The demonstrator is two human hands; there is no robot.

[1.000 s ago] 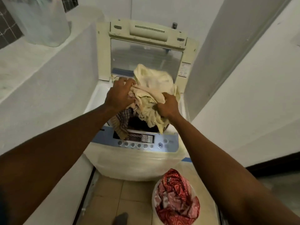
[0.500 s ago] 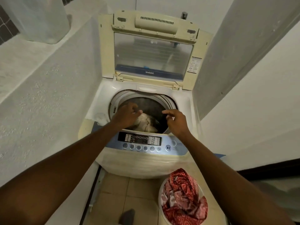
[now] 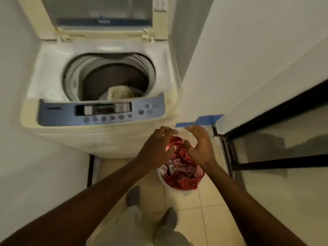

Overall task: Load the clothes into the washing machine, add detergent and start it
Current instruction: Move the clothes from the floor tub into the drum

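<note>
The top-loading washing machine point(image 3: 99, 86) stands with its lid raised, a crumpled cream cloth point(image 3: 120, 92) lying low in the round metal drum. On the tiled floor just beside it, a white round basket point(image 3: 171, 186) holds rumpled red patterned clothes point(image 3: 182, 173). Over these the left hand point(image 3: 157, 150) and right hand point(image 3: 199, 145) hover with fingers spread and curled, gripping nothing.

The space is a narrow alcove. A plain white wall point(image 3: 16, 157) bounds the left side. A second white wall point(image 3: 257, 50) bounds the right side and runs back toward a grey vertical panel point(image 3: 184, 32). The floor point(image 3: 186, 206) is laid with pale cream square tiles with thin dark joints. At the lower right stands a glass door point(image 3: 284, 174) in a black frame; its pane carries dim reflections. Blue tape point(image 3: 200, 120) is fixed at the base of the right wall. Lighting is dim and warm.
</note>
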